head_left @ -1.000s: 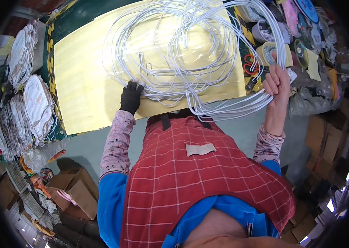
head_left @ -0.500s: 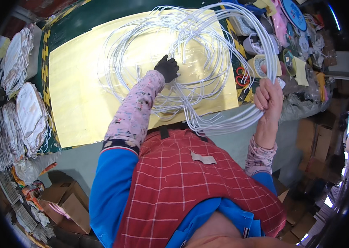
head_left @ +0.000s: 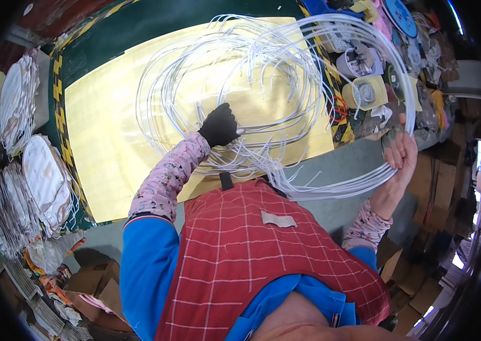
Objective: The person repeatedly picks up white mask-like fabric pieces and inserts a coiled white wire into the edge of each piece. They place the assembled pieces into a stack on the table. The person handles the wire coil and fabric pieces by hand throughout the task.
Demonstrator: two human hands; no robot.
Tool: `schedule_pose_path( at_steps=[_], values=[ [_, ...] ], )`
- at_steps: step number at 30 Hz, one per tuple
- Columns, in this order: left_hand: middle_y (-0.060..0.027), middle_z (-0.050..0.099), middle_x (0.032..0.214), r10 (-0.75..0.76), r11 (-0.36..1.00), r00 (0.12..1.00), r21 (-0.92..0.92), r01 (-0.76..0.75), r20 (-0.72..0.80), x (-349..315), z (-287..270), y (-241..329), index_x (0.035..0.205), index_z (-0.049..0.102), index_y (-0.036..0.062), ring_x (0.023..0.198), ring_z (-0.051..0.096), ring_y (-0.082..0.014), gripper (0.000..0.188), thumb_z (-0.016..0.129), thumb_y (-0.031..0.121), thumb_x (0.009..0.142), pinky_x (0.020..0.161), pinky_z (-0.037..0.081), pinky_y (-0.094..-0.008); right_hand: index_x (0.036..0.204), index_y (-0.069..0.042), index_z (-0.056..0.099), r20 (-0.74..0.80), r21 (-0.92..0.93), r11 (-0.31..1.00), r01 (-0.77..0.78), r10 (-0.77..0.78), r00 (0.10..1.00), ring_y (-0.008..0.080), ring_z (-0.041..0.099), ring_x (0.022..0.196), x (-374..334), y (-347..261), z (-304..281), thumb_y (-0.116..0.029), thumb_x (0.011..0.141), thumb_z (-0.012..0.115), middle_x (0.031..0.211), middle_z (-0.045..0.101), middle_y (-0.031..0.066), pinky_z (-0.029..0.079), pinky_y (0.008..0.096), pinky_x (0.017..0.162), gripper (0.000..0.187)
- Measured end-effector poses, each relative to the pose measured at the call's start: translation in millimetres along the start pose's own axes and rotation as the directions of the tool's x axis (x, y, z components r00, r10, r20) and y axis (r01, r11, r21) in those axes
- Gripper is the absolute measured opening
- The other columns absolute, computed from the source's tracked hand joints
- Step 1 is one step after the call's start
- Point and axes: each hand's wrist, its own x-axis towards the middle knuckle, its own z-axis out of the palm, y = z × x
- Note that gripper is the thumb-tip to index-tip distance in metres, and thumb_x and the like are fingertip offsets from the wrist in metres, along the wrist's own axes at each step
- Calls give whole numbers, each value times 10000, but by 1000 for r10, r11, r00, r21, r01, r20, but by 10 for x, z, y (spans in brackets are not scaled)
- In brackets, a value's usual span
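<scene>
Long white plastic-looking wires lie in loose loops on a yellow sheet. My right hand, bare, is closed round a bundle of these wires. That bundle arcs from the far middle of the table round to the right, then bends back near my apron. In a black glove, my left hand is low over the sheet, inside the loops. Its fingers are curled, and a white wire shows at the thumb side; the glove hides most of the grip.
A dark green table with yellow-and-black edge tape bears the sheet. Stacks of flat white pieces stand at the left. On the right are orange-handled scissors, a yellow container and assorted supplies. Cardboard boxes sit at the lower left.
My right hand has moved right and nearer my body, drawing the bundle outward. My left hand has shifted left and nearer me. The view has also moved slightly.
</scene>
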Motion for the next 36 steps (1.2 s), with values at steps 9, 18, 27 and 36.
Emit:
schedule_pose_path(
  at_steps=[9, 18, 27, 36],
  values=[
    [-49, 589, 543, 38, 999, 992, 13, -40, 121, 296, 451, 28, 548, 636, 109, 589, 563, -225, 367, 614, 423, 738, 666, 419, -343, 1300, 98, 363, 91, -454, 891, -29, 79, 993, -13, 251, 360, -10, 48, 1027, -157, 907, 529, 556, 321, -61, 204, 154, 322, 496],
    [-71, 579, 535, 29, 993, 999, -117, -26, 23, 227, 713, 233, 534, 604, 116, 573, 565, -254, 370, 522, 344, 814, 618, 437, -384, 1310, 92, 359, 269, -222, 974, -35, 96, 958, -16, 265, 394, 533, 204, 1657, -135, 932, 460, 603, 310, -62, 230, 137, 335, 452],
    [-79, 593, 521, -120, 987, 992, -105, 124, 48, 257, 405, 152, 568, 650, 120, 487, 575, -258, 367, 541, 387, 794, 552, 422, -402, 1294, 90, 397, 192, -311, 937, 157, -100, 976, 4, 258, 335, 247, 325, 1344, -155, 908, 489, 513, 307, -69, 223, 164, 303, 466],
    [-112, 596, 548, -290, 945, 956, -145, 292, 37, 53, 385, 12, 662, 625, 90, 511, 590, -284, 319, 535, 356, 815, 584, 453, -415, 1193, 17, 545, 74, -619, 781, 81, -45, 996, -1, 285, 391, 452, 319, 1555, -94, 866, 559, 560, 373, -80, 206, 186, 360, 346]
  ],
)
